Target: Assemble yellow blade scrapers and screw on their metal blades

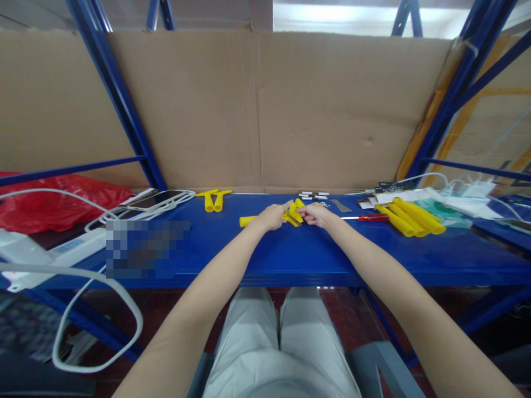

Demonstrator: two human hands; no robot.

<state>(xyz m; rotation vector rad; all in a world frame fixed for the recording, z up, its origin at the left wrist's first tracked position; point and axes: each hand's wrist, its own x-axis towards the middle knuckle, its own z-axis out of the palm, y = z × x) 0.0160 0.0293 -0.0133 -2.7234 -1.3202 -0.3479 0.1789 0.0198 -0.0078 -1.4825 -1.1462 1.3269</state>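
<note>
Both hands are together near the middle of the blue table, on a yellow plastic scraper (248,221) with a round handle. My left hand (274,217) is closed around it, and the handle's end sticks out to the left of that hand. My right hand (314,213) pinches a yellow piece (295,212) at the head end, between the two hands. A dark, thin edge shows at this piece, too small to make out. Just right of my right hand lies a screwdriver (373,218) with a red handle, its shaft partly hidden by the wrist.
Two yellow T-shaped scrapers (213,202) stand at the back left; several yellow handles (410,217) lie at right. Behind my hands are a flat grey blade (341,205) and small black-and-white packets (314,195). A red bag (62,199) and white cables occupy the left. Cardboard (257,110) closes the back.
</note>
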